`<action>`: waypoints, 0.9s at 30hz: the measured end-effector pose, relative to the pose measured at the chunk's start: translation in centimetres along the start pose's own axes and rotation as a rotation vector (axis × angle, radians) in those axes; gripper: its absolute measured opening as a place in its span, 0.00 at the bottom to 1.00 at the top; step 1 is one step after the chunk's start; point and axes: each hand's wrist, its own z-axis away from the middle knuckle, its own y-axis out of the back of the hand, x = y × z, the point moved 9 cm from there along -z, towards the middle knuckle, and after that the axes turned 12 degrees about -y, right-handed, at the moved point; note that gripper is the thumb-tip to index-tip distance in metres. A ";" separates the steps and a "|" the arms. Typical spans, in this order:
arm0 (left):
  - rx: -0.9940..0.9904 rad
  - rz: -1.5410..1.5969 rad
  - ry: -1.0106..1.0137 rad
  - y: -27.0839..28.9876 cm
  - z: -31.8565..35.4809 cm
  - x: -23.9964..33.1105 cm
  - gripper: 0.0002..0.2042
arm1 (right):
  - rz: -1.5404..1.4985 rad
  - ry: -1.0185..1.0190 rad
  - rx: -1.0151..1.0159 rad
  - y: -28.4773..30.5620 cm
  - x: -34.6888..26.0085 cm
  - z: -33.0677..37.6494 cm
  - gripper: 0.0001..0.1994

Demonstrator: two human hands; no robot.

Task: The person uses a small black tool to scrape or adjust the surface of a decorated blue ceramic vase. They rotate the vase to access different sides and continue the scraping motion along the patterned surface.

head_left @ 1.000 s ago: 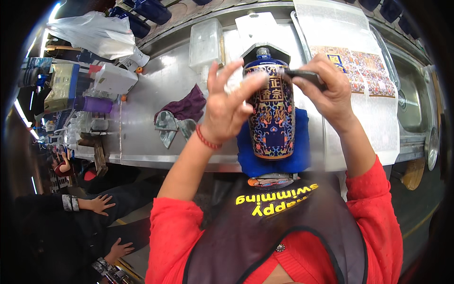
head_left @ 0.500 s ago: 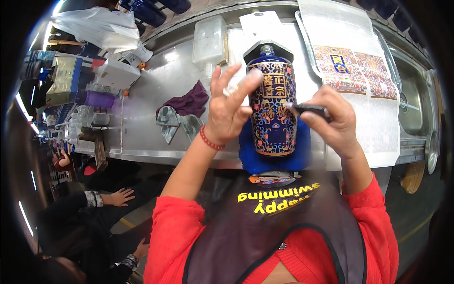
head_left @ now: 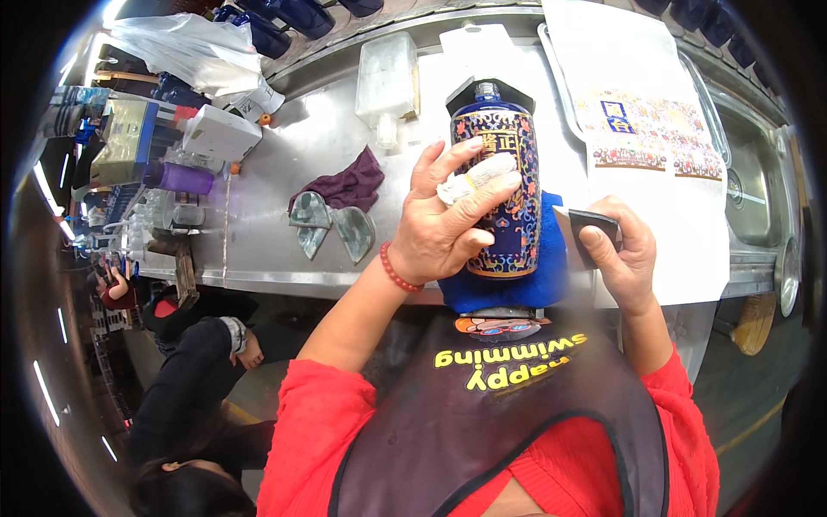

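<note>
A dark blue bottle [head_left: 508, 207] with an ornate floral pattern and gold lettering lies on its back, its neck pointing away from me. Under its lower part is a bright blue cloth [head_left: 551, 250]; a dark angular support [head_left: 519, 96] surrounds the neck. My left hand [head_left: 452, 202] presses a crumpled white cloth [head_left: 482, 177] against the bottle's front, its fingers curled about the cloth. To the right of the bottle, apart from it, my right hand [head_left: 624, 254] pinches a thin flat black scraper-like piece [head_left: 594, 226] with a pale edge.
Printed pattern sheets [head_left: 646, 129] lie on white paper at the right, beside a sink [head_left: 745, 185]. Left of the bottle are a purple cloth [head_left: 349, 183], grey-green pieces [head_left: 314, 224] and a clear container [head_left: 386, 82]. Another person [head_left: 185, 388] sits at the lower left.
My left hand has come down onto the bottle with the white cloth. My right hand has drawn back from the bottle, lower, with the black piece. The other person's arm has shifted.
</note>
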 end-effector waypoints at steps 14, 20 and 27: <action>0.404 0.722 0.867 -1.0 0.1 -11.7 0.25 | 0.320 0.255 0.015 -0.8 -1.2 2.3 0.20; 0.260 0.809 0.950 -3.3 0.2 -10.7 0.25 | 0.470 0.370 -0.090 -4.6 -2.0 3.0 0.46; 0.152 1.385 1.086 -7.4 -1.1 -11.8 0.22 | 0.484 0.383 0.009 -5.7 -1.4 2.9 0.46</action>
